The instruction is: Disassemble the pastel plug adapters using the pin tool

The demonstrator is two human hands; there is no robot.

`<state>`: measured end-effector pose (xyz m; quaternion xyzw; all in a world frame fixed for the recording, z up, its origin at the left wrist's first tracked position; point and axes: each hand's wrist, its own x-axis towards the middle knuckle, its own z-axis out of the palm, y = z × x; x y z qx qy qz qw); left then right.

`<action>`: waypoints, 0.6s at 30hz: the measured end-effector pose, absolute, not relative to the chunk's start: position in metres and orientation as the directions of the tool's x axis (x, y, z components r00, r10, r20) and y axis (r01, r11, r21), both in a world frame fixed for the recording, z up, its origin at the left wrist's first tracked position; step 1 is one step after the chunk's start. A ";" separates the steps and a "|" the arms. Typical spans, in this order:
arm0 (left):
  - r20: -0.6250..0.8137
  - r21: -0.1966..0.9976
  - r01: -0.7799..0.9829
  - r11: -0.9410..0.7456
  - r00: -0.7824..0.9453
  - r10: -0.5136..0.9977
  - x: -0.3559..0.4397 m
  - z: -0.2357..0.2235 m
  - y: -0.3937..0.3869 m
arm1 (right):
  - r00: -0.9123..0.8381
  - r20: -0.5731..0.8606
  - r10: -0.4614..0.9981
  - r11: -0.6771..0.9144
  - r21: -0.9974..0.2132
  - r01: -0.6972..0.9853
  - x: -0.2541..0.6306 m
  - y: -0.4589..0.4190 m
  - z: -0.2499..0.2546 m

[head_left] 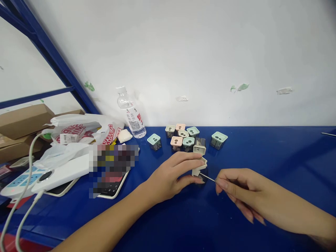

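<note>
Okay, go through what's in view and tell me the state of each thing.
Left hand, gripping a cream plastic housing
Right hand, pinching a thin metal pin, tip at the housing
Mint plastic housing, upright, apart from the cluster
Water bottle, capped, tilted
Power strip, lying flat, cable attached
Plastic bag, crumpled

1. Plug adapters [176, 138] clustered along the back edge of the bench [262, 154], just before the wall [183, 63].
2. Plastic water bottle [131, 113] left of the cluster, near the wall.
3. Plastic bags [76, 131] farther left, beside cardboard boxes [23, 120].
4. Power strip [19, 183] in front of the bags.
</note>
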<state>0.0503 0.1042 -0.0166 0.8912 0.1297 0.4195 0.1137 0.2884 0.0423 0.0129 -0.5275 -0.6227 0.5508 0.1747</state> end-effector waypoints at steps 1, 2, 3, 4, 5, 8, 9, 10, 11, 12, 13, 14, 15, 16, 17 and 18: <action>0.719 0.296 0.144 -0.944 0.617 0.319 0.051 -0.016 0.103 | -0.402 -0.384 0.831 -0.195 -0.878 0.437 0.289 0.043 0.013; 0.719 0.277 0.158 -0.948 0.621 0.313 0.052 -0.016 0.102 | -0.418 -0.392 0.820 -0.207 -0.883 0.422 0.289 0.044 0.012; 0.718 0.254 0.172 -0.952 0.626 0.304 0.052 -0.016 0.101 | -0.425 -0.381 0.821 -0.192 -0.885 0.423 0.289 0.044 0.013; 0.715 0.229 0.187 -0.955 0.633 0.295 0.052 -0.016 0.101 | -0.421 -0.352 0.836 -0.150 -0.884 0.442 0.288 0.045 0.013; 0.711 0.204 0.202 -0.958 0.642 0.287 0.052 -0.016 0.100 | -0.409 -0.310 0.858 -0.089 -0.875 0.477 0.287 0.044 0.013; 0.700 0.140 0.238 -0.961 0.663 0.266 0.051 -0.018 0.101 | -0.365 -0.134 0.921 0.133 -0.775 0.618 0.284 0.042 0.013; 0.702 0.121 0.248 -0.961 0.663 0.259 0.051 -0.019 0.101 | -0.367 -0.073 0.927 0.201 -0.730 0.653 0.283 0.042 0.013; 0.706 0.104 0.254 -0.962 0.662 0.252 0.051 -0.019 0.101 | -0.378 -0.013 0.926 0.266 -0.689 0.674 0.283 0.042 0.012; 0.711 0.089 0.257 -0.962 0.660 0.242 0.051 -0.019 0.102 | -0.394 0.048 0.918 0.328 -0.652 0.684 0.284 0.042 0.010; 0.715 0.075 0.258 -0.963 0.659 0.232 0.051 -0.020 0.102 | -0.412 0.113 0.904 0.389 -0.617 0.684 0.285 0.042 0.008; 0.717 0.066 0.258 -0.964 0.659 0.226 0.051 -0.020 0.102 | -0.430 0.180 0.885 0.448 -0.582 0.679 0.286 0.042 0.006; 0.717 0.061 0.258 -0.964 0.661 0.222 0.051 -0.020 0.102 | -0.447 0.239 0.862 0.500 -0.546 0.673 0.288 0.043 0.003; 0.715 0.059 0.258 -0.964 0.663 0.221 0.051 -0.020 0.103 | -0.462 0.291 0.838 0.545 -0.508 0.667 0.289 0.044 0.001; 0.710 0.062 0.258 -0.964 0.668 0.224 0.051 -0.020 0.103 | -0.476 0.337 0.812 0.583 -0.469 0.664 0.291 0.044 -0.002; 0.703 0.068 0.258 -0.964 0.673 0.230 0.050 -0.021 0.102 | -0.489 0.377 0.787 0.615 -0.425 0.664 0.293 0.045 -0.004; 0.695 0.078 0.260 -0.962 0.678 0.239 0.050 -0.021 0.102 | -0.501 0.418 0.758 0.646 -0.373 0.666 0.294 0.045 -0.006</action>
